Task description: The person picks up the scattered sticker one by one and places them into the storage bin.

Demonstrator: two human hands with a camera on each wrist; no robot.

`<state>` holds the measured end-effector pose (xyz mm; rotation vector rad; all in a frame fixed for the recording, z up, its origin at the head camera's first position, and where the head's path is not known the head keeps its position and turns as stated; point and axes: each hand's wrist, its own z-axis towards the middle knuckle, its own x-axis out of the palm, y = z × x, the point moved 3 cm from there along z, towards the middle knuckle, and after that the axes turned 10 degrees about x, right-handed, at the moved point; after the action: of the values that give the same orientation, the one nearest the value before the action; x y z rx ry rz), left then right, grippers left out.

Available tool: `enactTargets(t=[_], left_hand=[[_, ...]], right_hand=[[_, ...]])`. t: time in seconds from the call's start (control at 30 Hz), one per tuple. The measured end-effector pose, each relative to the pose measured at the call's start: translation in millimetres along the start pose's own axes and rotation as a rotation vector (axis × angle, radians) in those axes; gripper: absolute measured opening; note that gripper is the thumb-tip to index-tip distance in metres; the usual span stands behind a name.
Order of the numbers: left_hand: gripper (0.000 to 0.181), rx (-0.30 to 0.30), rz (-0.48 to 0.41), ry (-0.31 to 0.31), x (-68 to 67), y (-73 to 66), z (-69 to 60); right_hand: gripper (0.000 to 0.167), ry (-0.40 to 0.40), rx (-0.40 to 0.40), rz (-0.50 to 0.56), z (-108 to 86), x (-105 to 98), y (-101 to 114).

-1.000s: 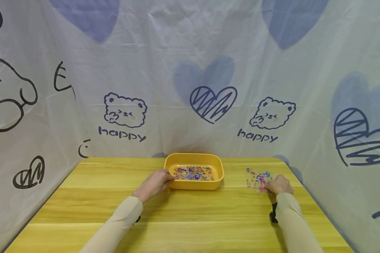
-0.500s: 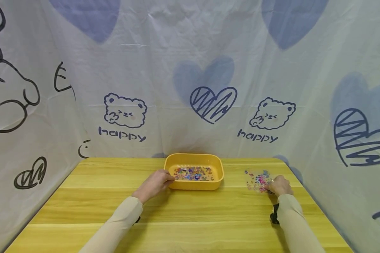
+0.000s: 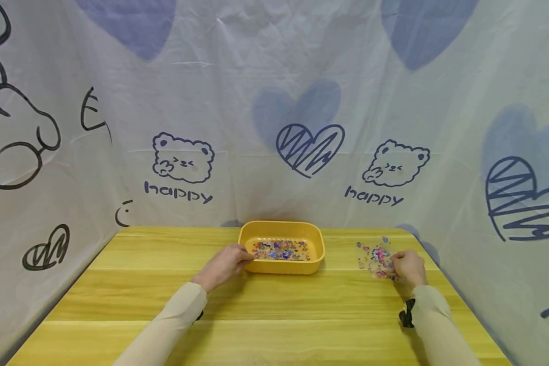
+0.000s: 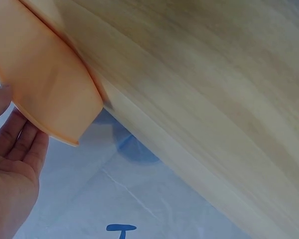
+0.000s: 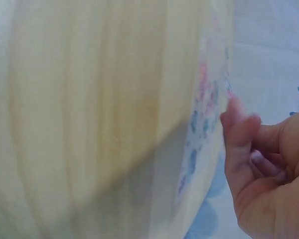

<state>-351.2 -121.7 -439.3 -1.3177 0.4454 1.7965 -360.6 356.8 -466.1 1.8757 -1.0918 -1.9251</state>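
My left hand (image 3: 225, 264) grips the left front rim of a yellow plastic basin (image 3: 281, 268). Its thumb and fingers (image 4: 34, 144) wrap that rim in the left wrist view. Small shiny multicoloured pieces (image 3: 281, 250) lie on the basin's floor. To the right, thin clear plastic dotted with similar pink and blue pieces (image 3: 378, 255) rests on the table; whether it is a sheet or a bag I cannot tell. My right hand (image 3: 409, 266) pinches at its right edge, thumb and index finger together. Blur hides the exact contact in the right wrist view, beside the coloured pieces (image 5: 202, 114).
A wooden table (image 3: 274, 320) with yellow grain carries everything. White cloth (image 3: 274, 203) printed with hearts and bears hangs close behind its far edge and along both sides. The basin stands near the far edge. Dark wrist straps show at both sleeves.
My right hand has lifted slightly and shifted a little right. The coloured pieces beside it have changed their arrangement, some spreading farther back. My left hand and the basin stay put.
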Motion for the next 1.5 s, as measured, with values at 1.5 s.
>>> enactTargets(t=[1.5], left_hand=[[0.017, -0.009, -0.025, -0.015, 2.2, 3.8, 1.7]], right_hand=[[0.041, 0.08, -0.04, 0.218, -13.5, -2.5, 52.5]])
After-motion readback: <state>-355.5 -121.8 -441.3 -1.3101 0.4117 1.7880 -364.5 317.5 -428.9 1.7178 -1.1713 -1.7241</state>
